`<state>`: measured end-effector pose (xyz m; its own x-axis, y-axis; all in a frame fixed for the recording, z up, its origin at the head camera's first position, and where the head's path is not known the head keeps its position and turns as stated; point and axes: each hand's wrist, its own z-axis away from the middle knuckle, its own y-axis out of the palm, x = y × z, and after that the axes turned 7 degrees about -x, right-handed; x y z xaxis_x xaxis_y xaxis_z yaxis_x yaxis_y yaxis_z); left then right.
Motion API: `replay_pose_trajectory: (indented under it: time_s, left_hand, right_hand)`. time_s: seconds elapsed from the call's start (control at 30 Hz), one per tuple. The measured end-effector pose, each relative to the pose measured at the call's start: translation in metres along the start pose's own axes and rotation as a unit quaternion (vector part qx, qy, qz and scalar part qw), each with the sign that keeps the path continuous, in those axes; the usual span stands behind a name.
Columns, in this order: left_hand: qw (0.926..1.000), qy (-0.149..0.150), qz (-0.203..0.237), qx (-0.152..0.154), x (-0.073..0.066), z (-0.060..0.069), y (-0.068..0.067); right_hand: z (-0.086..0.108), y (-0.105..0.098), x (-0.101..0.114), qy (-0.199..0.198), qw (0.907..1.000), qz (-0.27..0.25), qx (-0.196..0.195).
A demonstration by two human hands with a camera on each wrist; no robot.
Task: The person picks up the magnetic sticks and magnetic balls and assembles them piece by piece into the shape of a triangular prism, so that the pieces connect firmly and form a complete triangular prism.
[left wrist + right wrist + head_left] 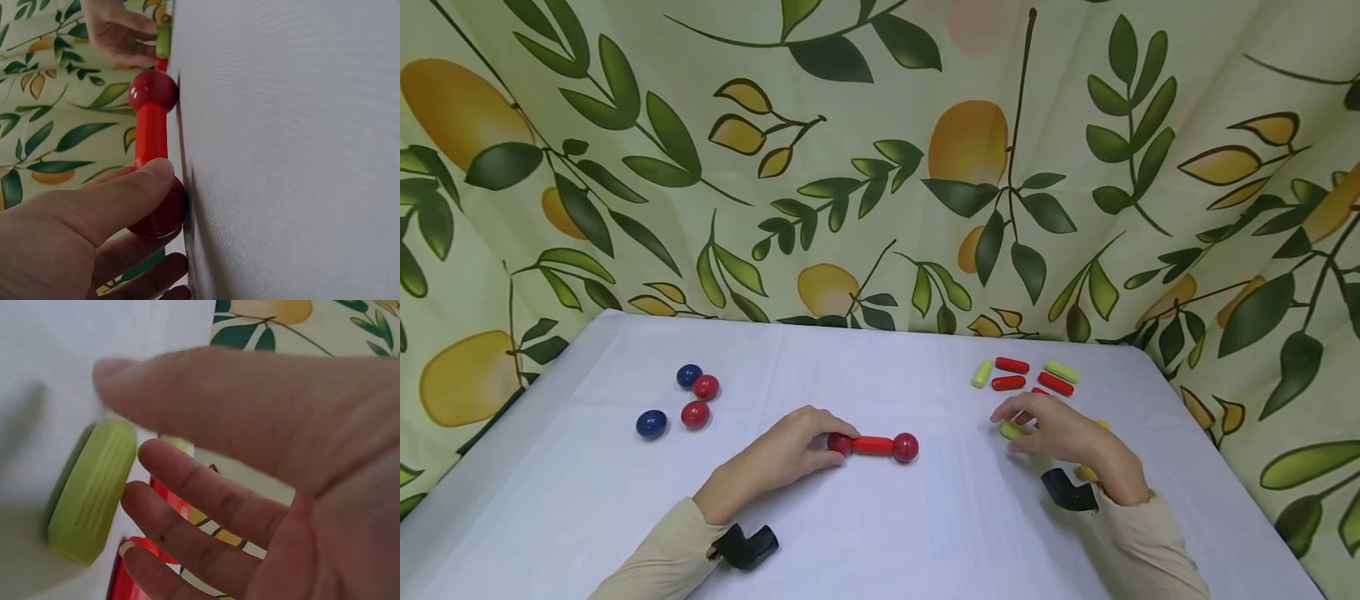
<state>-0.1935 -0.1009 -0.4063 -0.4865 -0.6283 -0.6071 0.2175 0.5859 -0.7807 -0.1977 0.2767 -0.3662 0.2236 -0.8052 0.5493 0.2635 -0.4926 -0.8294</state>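
the left hand (790, 446) pinches one end of the red dumbbell (873, 445) on the counter (940, 533) while the right hand (1063, 431) has its fingers wide beside the green stick (94, 494), which a lopsided nudge could send rolling away

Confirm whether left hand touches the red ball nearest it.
Touching: the left wrist view shows the left hand pinching the nearest red ball, thumb lying across it.

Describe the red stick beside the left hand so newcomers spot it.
On the white cloth-covered table, the left hand grips a glossy red ball. A faceted red stick runs from it to a matching ball; only this stick has balls at both ends.
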Motion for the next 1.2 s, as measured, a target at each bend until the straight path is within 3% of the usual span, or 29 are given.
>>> replay_pose_trajectory:
  time_s: [0.17, 0.4, 0.7, 0.87, 1.2]
  left_hand:
    - [0.9999, 0.006, 0.004, 0.009, -0.001, 0.001, -0.001]
    - [0.9993, 0.019, 0.009, 0.032, 0.000, 0.002, -0.005]
    - [0.9989, 0.037, 0.006, 0.030, -0.001, 0.004, -0.007]
    - [0.9989, 0.029, 0.007, 0.037, -0.004, 0.003, -0.006]
    - [0.9985, 0.029, -0.005, 0.046, -0.008, 0.006, -0.003]
  right_hand:
    - [-0.001, 0.000, -0.005, 0.011, 0.9999, 0.008, 0.000]
    - [-0.006, 0.009, -0.010, 0.059, 0.9980, 0.021, -0.005]
    - [-0.010, 0.011, -0.009, 0.008, 0.9990, 0.019, -0.040]
    - [-0.011, 0.013, -0.006, -0.039, 0.9974, 0.010, -0.060]
    - [-0.013, 0.020, 0.005, -0.048, 0.9968, -0.001, -0.064]
